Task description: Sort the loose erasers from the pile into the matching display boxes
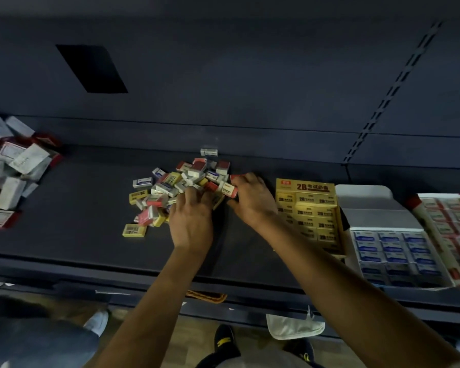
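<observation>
Red-and-white paper wraps the eraser (229,191) that the right hand (251,199) grips between thumb and curled fingers at the right edge of the pile of erasers (174,185). Its long axis runs roughly left to right, its right end dipping slightly towards the person, and the white face carries a mark that looks like "2B". The left hand (191,217) lies just beside it with its knuckles up and its fingers bent down into the pile. The fingertips are buried, so I cannot tell whether it holds anything. The pile sits mid-way along a dark shelf (77,197), a jumble of red, yellow and blue-and-white sleeves pointing every way. One stray eraser (209,152) lies apart behind it, lengthwise across the shelf. Just right of the hands stands the yellow display box (310,208), its raised flap printed "2B" with characters too blurred to read, and "2B" repeated on the rows inside. Further right are the blue-and-white display box (393,251) and the red display box (449,216), their print illegible. A heap of cartons (10,173) lies at the far left.
</observation>
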Action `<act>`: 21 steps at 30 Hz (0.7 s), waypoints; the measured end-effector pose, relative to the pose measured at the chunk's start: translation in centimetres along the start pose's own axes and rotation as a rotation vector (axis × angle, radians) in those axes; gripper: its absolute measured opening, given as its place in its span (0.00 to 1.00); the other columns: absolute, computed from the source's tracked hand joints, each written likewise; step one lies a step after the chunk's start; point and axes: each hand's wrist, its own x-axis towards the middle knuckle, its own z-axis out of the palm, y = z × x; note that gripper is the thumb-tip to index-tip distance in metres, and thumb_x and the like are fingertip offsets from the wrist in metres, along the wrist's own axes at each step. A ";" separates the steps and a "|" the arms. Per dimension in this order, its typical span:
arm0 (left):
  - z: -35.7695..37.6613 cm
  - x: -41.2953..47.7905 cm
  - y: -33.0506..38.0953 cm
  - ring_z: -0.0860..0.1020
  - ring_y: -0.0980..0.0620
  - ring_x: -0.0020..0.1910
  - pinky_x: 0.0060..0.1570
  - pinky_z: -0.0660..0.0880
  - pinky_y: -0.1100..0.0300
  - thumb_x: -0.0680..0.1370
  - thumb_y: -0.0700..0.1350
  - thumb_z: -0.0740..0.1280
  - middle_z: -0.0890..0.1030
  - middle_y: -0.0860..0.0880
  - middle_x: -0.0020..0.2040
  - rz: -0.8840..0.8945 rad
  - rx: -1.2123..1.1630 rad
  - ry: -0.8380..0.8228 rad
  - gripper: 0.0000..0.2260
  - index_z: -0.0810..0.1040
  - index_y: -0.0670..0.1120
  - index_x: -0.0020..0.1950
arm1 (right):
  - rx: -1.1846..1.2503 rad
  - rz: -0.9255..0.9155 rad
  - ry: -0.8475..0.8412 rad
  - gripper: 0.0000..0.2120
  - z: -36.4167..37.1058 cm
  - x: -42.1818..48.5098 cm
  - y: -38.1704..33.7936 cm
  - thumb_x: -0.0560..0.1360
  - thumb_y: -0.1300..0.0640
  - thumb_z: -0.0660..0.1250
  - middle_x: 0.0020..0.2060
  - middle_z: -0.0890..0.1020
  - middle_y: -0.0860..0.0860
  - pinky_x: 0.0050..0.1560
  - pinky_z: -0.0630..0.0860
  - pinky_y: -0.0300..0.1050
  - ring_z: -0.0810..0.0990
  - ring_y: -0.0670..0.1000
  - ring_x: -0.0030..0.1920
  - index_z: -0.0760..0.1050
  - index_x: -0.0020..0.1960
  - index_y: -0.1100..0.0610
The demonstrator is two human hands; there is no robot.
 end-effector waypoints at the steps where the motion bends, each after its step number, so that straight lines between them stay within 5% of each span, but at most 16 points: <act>1: 0.0 0.0 0.0 0.77 0.37 0.39 0.34 0.76 0.48 0.64 0.34 0.74 0.76 0.39 0.44 0.004 0.002 0.002 0.13 0.80 0.40 0.47 | -0.009 0.009 0.003 0.21 0.1 0.1 -0.1 0.73 0.53 0.68 0.60 0.71 0.54 0.58 0.70 0.48 0.68 0.56 0.62 0.70 0.65 0.55; 7: -0.7 -0.4 -0.3 0.79 0.39 0.37 0.30 0.75 0.53 0.69 0.34 0.71 0.77 0.40 0.47 0.002 -0.237 0.027 0.14 0.79 0.42 0.53 | 0.038 0.024 0.034 0.15 0.2 0.0 0.3 0.74 0.55 0.66 0.58 0.72 0.53 0.56 0.70 0.45 0.70 0.55 0.59 0.74 0.61 0.56; 11: -1.8 -0.3 -0.3 0.79 0.50 0.38 0.40 0.71 0.72 0.76 0.37 0.66 0.81 0.46 0.44 -0.040 -0.601 0.098 0.07 0.79 0.43 0.53 | 0.108 0.007 0.099 0.12 -0.9 -1.1 1.3 0.74 0.58 0.67 0.54 0.75 0.52 0.51 0.69 0.40 0.74 0.52 0.54 0.76 0.57 0.55; 16: -1.9 -0.4 1.2 0.81 0.54 0.47 0.49 0.79 0.53 0.78 0.41 0.66 0.83 0.53 0.46 -0.304 -1.137 -0.128 0.08 0.79 0.50 0.55 | 0.230 -0.043 0.195 0.13 -3.4 -3.2 2.5 0.72 0.60 0.70 0.52 0.77 0.52 0.51 0.76 0.44 0.78 0.50 0.48 0.78 0.56 0.55; 21: -3.4 -0.7 4.0 0.80 0.57 0.48 0.46 0.76 0.67 0.73 0.32 0.70 0.83 0.54 0.48 -0.285 -1.319 -0.213 0.14 0.80 0.46 0.54 | 0.280 -0.019 0.191 0.16 -5.4 -5.3 4.4 0.72 0.59 0.70 0.53 0.77 0.49 0.53 0.74 0.39 0.79 0.46 0.48 0.77 0.59 0.54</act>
